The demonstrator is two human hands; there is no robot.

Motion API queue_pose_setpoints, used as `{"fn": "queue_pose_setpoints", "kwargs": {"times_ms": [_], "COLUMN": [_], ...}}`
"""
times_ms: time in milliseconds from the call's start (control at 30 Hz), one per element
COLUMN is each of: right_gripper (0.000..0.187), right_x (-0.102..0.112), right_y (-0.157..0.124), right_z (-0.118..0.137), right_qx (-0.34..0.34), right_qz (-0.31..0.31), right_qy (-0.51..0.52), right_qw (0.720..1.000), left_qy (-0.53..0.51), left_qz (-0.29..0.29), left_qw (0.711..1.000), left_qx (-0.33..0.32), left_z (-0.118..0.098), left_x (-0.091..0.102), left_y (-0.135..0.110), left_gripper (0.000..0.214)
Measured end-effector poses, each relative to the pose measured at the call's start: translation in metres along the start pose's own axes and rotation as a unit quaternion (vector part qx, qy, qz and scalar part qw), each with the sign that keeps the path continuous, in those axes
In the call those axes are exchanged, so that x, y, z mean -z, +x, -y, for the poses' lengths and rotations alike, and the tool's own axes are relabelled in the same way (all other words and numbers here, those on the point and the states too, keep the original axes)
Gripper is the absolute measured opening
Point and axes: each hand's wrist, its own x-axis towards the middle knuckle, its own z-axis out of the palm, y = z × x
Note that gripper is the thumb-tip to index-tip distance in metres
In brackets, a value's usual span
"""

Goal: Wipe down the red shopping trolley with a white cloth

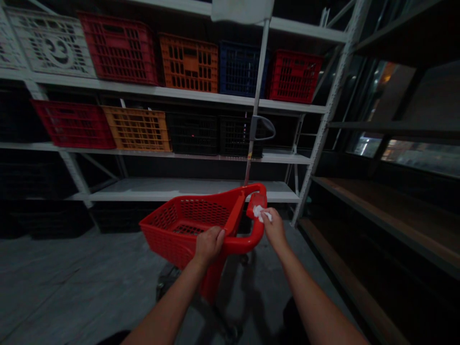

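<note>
A red plastic shopping cart (168, 244) stands on the floor before me, its basket pointing left and its looped handle to the right. My left hand (209, 245) is closed around the near side of the cart's frame, where the handle meets the basket. In my right hand (275, 226) a crumpled white tissue (261, 212) is pinched between the fingers. The tissue touches the panel in the middle of the cart handle (257, 232). Nothing shows inside the part of the basket I can see.
Behind the cart stands a white metal shelf rack (194, 190) with coloured plastic crates, such as an orange crate (189, 64). A pole (259, 81) with a grey handle rises behind the cart. Brown shelves (388, 215) line the right side. Grey floor (72, 282) extends to the left.
</note>
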Motion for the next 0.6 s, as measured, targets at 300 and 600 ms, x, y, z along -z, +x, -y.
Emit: {"fn": "queue_pose_setpoints", "kwargs": {"times_ms": [300,600], "right_gripper": [0.014,0.017], "right_x": [-0.006,0.009], "right_y": [-0.065,-0.004], "right_z": [0.035,-0.001], "right_qx": [0.003,-0.047], "right_qz": [0.043,-0.029], "right_qy": [0.071,0.058], "right_qw": [0.997,0.997], "left_qy": [-0.039,-0.054], "left_qz": [-0.009,-0.032], "left_qw": [0.999,0.997], "left_qx": [-0.026,-0.036], "left_z": [0.019,0.035], "left_x": [0.013,0.036], "left_y": [-0.009,-0.013], "left_gripper": [0.040,0.036]}}
